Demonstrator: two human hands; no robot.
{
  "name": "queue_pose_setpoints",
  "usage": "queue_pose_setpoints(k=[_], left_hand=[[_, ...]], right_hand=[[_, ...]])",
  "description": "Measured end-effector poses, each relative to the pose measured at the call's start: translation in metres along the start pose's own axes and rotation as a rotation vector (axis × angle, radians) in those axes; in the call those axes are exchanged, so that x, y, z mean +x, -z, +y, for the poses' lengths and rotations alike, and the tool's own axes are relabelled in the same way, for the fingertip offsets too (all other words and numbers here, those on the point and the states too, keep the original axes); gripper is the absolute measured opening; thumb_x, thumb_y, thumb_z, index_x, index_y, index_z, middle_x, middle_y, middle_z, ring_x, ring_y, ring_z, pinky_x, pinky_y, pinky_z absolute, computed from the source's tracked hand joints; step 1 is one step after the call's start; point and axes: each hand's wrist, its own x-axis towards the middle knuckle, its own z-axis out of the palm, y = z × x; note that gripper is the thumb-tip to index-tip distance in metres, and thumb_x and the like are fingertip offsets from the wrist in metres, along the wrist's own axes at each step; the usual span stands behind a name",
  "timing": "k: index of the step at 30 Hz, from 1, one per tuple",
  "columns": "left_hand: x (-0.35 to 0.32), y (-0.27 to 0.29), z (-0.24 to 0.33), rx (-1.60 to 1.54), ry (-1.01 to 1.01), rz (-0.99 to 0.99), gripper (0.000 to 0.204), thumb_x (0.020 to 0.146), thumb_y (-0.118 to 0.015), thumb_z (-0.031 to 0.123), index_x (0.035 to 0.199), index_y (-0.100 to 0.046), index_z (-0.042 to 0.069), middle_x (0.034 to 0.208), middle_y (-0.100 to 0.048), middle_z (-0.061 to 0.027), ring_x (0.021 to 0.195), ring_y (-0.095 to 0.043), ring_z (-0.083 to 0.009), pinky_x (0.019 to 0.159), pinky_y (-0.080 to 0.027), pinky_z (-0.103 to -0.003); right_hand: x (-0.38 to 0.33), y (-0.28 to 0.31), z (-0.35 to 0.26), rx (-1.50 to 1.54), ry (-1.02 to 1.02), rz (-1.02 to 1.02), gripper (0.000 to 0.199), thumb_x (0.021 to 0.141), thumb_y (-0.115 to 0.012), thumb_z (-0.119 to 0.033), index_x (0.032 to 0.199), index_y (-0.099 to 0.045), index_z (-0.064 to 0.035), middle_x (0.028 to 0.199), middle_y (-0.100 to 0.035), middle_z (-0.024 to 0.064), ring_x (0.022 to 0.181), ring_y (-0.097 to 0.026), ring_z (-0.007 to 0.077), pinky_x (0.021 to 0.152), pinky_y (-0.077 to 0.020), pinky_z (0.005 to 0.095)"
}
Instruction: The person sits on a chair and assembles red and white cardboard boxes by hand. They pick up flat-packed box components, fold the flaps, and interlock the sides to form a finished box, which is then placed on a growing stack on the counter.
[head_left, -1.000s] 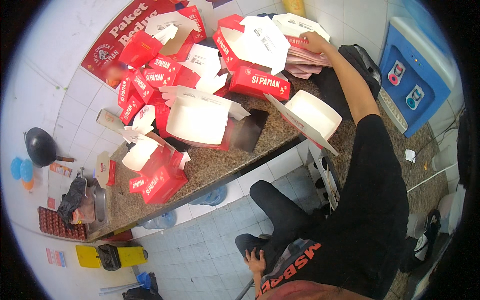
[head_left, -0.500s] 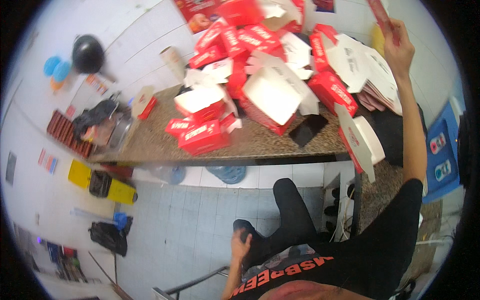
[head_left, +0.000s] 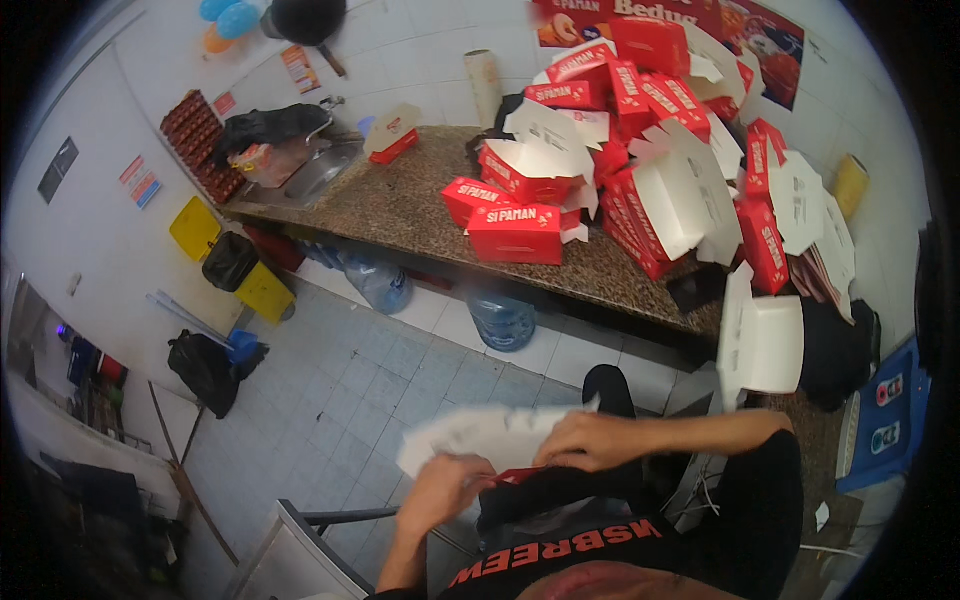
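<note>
Over my lap I hold a partly unfolded red-and-white cardboard food box (head_left: 480, 430), its white inside and flaps blurred by motion. My left hand (head_left: 445, 488) pinches its near left side, where a red edge shows. My right hand (head_left: 592, 440) grips the near edge further right, fingers bent over the card. On the counter to the right, closest to my right arm, stands an open white-lined box (head_left: 765, 345). Folded red boxes (head_left: 515, 235) are piled along the granite counter ahead, some closed and some with lids up.
Flat cartons (head_left: 838, 255) are stacked at the right, near a dark phone (head_left: 697, 288) and a blue crate (head_left: 885, 415). A sink (head_left: 325, 172) is set in the counter's left end. Large water bottles (head_left: 502, 322) stand below. A yellow bin (head_left: 265, 290) and a chair (head_left: 290, 550) are on the left.
My right hand has come down from the upper right with a folded carton, now opened out over my lap. My left hand has left my knee and holds it too. The view has shifted leftward.
</note>
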Motion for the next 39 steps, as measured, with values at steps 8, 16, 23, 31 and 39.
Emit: queue_pose_setpoints(k=[8,16,23,31,39], left_hand=[[0.009,-0.148,-0.074,-1.086,0.3,-0.659,0.029,0.097,-0.069,0.027,0.111,-0.07,0.001,0.091,-0.069,0.0018,0.078,-0.059,-0.0044,0.068,-0.049,-0.023],[0.023,-0.136,-0.026,-1.0,0.464,-0.502,0.023,0.098,-0.067,0.016,0.113,-0.071,-0.001,0.1,-0.073,-0.0022,0.085,-0.063,-0.0067,0.074,-0.052,-0.025],[0.014,-0.134,-0.03,-1.053,0.585,-0.489,0.023,0.1,-0.065,0.019,0.113,-0.068,0.0,0.087,-0.071,-0.0025,0.072,-0.064,-0.008,0.059,-0.051,-0.024],[0.029,-0.193,-0.053,-1.226,0.692,-0.767,0.03,0.101,-0.061,0.019,0.123,-0.064,0.0,0.11,-0.07,-0.0088,0.09,-0.068,-0.01,0.076,-0.058,-0.024],[0.02,-0.159,-0.019,-1.093,0.544,-0.553,0.029,0.102,-0.061,0.024,0.109,-0.07,-0.003,0.086,-0.072,-0.006,0.068,-0.062,-0.0075,0.058,-0.047,-0.022]], right_hand=[[-0.064,-0.021,0.081,0.298,-0.425,0.059,0.024,0.093,-0.07,-0.024,0.111,-0.069,-0.0073,0.107,-0.071,0.0099,0.1,-0.068,0.0259,0.087,-0.0529,0.0393],[-0.068,-0.057,0.034,0.239,-0.295,0.294,0.045,0.092,-0.07,-0.039,0.121,-0.062,-0.0062,0.107,-0.069,0.0161,0.104,-0.067,0.0301,0.085,-0.0524,0.0427],[-0.091,-0.092,0.039,0.0,-0.115,0.55,0.016,0.09,-0.072,-0.021,0.1,-0.071,-0.0089,0.097,-0.067,0.006,0.098,-0.062,0.0261,0.096,-0.0412,0.0457],[-0.098,-0.125,0.041,-0.168,-0.635,0.167,0.032,0.095,-0.061,-0.039,0.101,-0.072,-0.0107,0.111,-0.064,0.0159,0.118,-0.057,0.0332,0.107,-0.0312,0.0603],[-0.081,-0.126,0.044,-0.263,-0.53,0.329,0.032,0.098,-0.053,-0.029,0.084,-0.068,-0.0049,0.078,-0.068,0.0192,0.085,-0.065,0.0407,0.091,-0.0437,0.0533]])
